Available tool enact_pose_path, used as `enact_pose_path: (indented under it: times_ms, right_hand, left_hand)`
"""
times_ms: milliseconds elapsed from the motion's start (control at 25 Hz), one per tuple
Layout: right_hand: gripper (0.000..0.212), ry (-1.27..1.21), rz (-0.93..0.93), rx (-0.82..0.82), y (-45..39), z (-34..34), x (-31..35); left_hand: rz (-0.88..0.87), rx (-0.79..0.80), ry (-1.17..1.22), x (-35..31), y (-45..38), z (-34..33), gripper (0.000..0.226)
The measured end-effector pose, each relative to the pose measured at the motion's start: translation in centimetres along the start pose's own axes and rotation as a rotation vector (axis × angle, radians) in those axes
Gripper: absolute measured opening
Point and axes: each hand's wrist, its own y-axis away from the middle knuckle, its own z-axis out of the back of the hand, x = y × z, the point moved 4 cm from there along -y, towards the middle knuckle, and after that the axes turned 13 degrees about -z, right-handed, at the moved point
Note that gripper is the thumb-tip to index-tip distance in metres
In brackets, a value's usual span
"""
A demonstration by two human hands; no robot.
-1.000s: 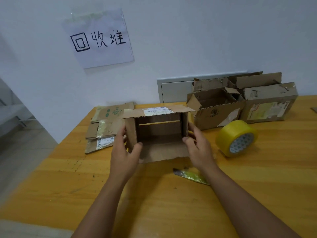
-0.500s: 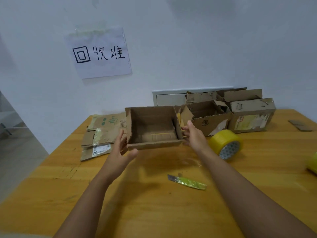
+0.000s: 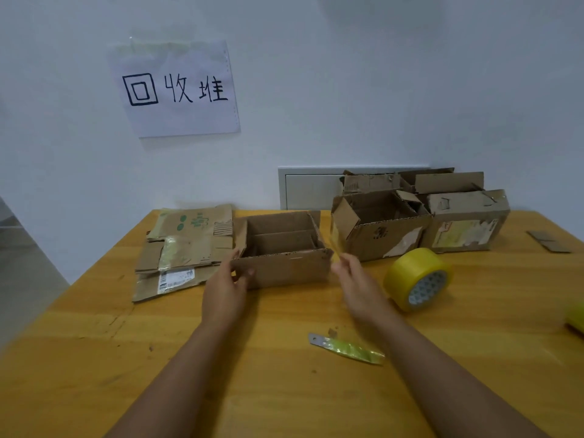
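Head view looks down on a yellow wooden table set against a white wall. A paper sign with handwritten characters is taped on the wall, and a pale panel sits low on it behind the table.

At the far left lies a stack of flattened cardboard. At the far right stand a torn box, its top open with loose flaps bent inside, and a closed box touching its right side, with more torn cardboard behind them. A roll of yellow tape lies on its side near the torn box, a second yellow roll shows at the right edge, a cardboard scrap lies far right, and a small cutter rests nearer, between the forearms.

Between the stack and the torn box the open box stands upright on the table, its top open, with a cardboard wall crossing its inside.

The left hand grips its near left corner, thumb on the front wall and fingers round the side. The right hand is just beside the near right corner, where a strip of yellow tape stands up; the hand is blurred, so I cannot tell whether its fingers touch or pinch anything.
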Motion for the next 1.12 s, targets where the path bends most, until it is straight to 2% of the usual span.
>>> enact_pose_path:
  times_ms: [120, 160, 240, 480, 760, 880, 1120]
  right_hand:
    - [0.067, 0.660, 0.153, -0.051, 0.1, -1.0, -1.8]
    - [0.071, 0.794, 0.185, -0.033, -0.3, -1.4, -2.2]
    - [0.074, 0.910, 0.202, -0.010, -0.9, -1.8, -2.5]
    - [0.075, 0.924, 0.205, -0.007, -1.6, -2.1, -3.5]
    - [0.074, 0.897, 0.180, 0.021, -1.8, -2.2, -3.3]
    - [0.074, 0.880, 0.172, 0.031, -1.9, -2.3, -3.2]
    - [0.071, 0.873, 0.171, 0.003, -2.1, -2.1, -3.4]
  left_hand:
    - [0.016, -0.002, -0.005, -0.2, -2.0, -1.8, 0.061]
    - [0.010, 0.009, 0.012, -0.4, -2.6, -2.5, 0.067]
    - [0.002, 0.007, 0.027, -0.3, -3.7, -3.7, 0.073]
    - [0.066, -0.049, -0.043, 1.0, -9.3, -6.4, 0.053]
    - [0.131, -0.052, 0.068, 1.7, -15.0, -9.6, 0.053]
    - [0.178, -0.058, 0.004, 1.8, -16.7, -10.9, 0.060]
    - [0.173, 0.003, 0.201, 1.8, -16.0, -12.2, 0.077]
